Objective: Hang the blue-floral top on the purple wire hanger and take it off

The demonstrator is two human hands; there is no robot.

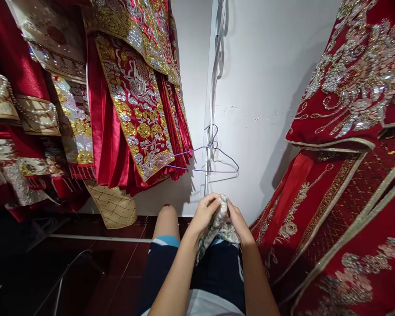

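Note:
A piece of patterned fabric (220,221), pale with flowers, is bunched up over my lap; what kind of cloth piece it is I cannot make out. My left hand (206,211) grips its left side, thumb and fingers closed near the upper edge. On the other side my right hand (239,221) is closed on the same fabric, its fingers partly hidden behind the cloth. Just beyond both hands, a purple wire hanger (206,170) hangs on a white strip (212,101) against the wall, bearing no garment.
Red embroidered garments (141,101) hang at the left, with a quilted gold cloth (113,204) below them. Beaded red dresses (358,87) crowd the right side. A white bar (102,238) runs low over the dark tiled floor (118,281).

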